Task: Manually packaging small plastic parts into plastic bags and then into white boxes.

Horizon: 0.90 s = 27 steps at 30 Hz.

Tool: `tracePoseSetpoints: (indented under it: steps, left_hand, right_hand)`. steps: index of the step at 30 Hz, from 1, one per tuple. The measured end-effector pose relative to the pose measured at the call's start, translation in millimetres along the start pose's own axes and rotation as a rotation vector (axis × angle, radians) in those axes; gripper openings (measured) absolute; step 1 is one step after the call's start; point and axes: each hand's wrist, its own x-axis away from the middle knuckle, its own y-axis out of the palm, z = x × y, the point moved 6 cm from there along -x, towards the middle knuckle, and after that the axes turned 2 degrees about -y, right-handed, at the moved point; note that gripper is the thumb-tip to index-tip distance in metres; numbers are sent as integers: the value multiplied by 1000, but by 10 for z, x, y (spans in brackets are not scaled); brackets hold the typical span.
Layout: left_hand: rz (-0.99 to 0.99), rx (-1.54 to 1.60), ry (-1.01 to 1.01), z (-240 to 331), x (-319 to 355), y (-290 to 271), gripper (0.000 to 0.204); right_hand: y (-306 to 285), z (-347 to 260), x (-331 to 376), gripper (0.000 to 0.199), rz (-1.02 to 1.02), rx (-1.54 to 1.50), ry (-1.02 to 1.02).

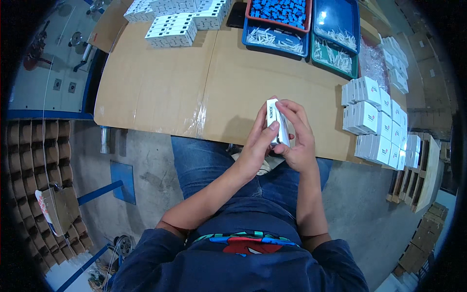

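A small white box (272, 113) with dark print is held between my two hands, above the near edge of the cardboard-covered table. My left hand (257, 142) grips its left side, with the thumb laid along its face. On the other side my right hand (299, 141) has its fingers curled over the top and right of the box, its thumb near the lower end. The fingers partly cover the box, so I cannot tell whether its flap is open or what is inside.
White boxes (367, 118) stand stacked at the table's right edge, and more white boxes (171, 32) at the far left. Blue pieces fill a red tray (308, 27) at the back. Blue trays (275, 50) and a green tray (335, 71) hold small white parts. Cardboard (160, 87) covers the table.
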Motion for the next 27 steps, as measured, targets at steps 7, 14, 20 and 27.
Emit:
tracePoseSetpoints:
  steps: [7,14,20,27]
  left_hand:
    - [-14,-15,57,98,3,107,65]
    - [-1,-24,62,9,0,64,67]
    - [-45,-155,187,53,34,13,72]
    - [172,-117,-201,-43,-23,-232,84]
  right_hand:
    - [-15,-20,40,88,104,1,-55]
    - [-22,0,53,91,124,-5,-75]
    - [-48,127,21,96,106,-161,47]
    - [44,27,-6,94,-126,-69,21]
